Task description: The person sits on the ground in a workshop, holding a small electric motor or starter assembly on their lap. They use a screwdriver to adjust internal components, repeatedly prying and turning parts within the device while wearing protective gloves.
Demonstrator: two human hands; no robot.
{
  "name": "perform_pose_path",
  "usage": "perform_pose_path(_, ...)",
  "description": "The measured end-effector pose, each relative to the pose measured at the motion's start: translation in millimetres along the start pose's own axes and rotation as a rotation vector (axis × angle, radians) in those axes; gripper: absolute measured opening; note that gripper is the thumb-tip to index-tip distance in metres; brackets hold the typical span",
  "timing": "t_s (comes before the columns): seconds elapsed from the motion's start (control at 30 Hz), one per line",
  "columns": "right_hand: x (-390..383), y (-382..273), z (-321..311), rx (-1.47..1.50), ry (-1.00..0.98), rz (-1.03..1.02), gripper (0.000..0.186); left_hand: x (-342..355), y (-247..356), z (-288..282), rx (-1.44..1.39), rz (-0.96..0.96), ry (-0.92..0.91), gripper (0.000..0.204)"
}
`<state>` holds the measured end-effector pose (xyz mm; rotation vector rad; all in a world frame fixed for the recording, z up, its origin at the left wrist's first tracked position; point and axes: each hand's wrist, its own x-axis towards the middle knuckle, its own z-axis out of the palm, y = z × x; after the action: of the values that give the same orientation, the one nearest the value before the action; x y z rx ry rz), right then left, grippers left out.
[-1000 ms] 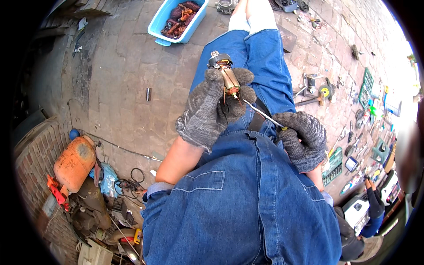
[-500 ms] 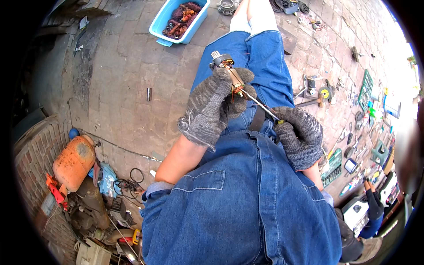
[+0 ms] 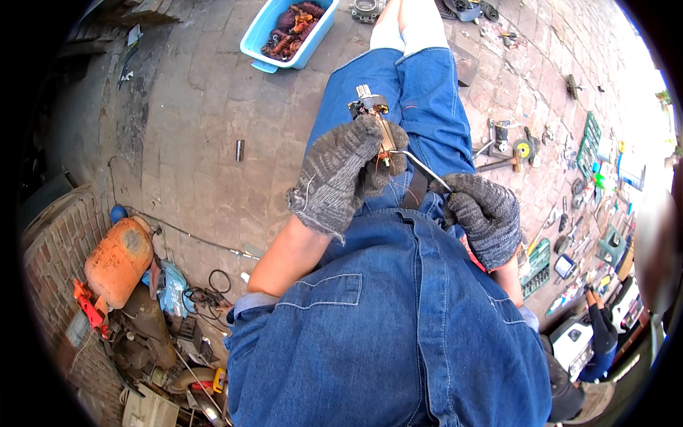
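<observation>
My left hand, in a grey knit glove, grips a small motor armature with copper windings and a dark geared end pointing away from me. It is held above my blue-denim lap. My right hand, also gloved, holds a thin metal pick whose tip touches the near end of the armature, where loose copper wire strands stick out.
A blue tub of copper-wound parts sits on the paving ahead. Tools and socket sets lie scattered at right. An orange tank and cables lie at left, and a small metal cylinder rests on the pavers. Another person crouches at lower right.
My left hand has turned the armature and shifted it slightly right. My right hand has moved the pick up until its tip reaches the armature's near end.
</observation>
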<state>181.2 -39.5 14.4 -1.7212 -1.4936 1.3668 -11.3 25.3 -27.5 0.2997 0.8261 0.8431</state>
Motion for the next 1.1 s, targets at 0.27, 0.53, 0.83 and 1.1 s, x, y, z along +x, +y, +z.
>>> perform_pose_path(0.27,5,11,-6,0.294,-0.160,0.187,0.021,-3,-1,-4,-0.033,-0.135,0.007,0.028)
perform_pose_path(0.53,8,5,-3,0.434,-0.261,0.187,0.021,-3,-2,2,-0.144,-0.254,0.069,0.035)
perform_pose_path(0.83,-5,6,-3,-0.066,-0.013,-0.202,0.023,-2,-9,-8,-0.536,-0.374,-0.173,0.025)
perform_pose_path(1.1,-6,4,-6,-0.351,0.042,-0.358,0.024,-10,-19,-1,-0.490,-0.261,0.019,0.028)
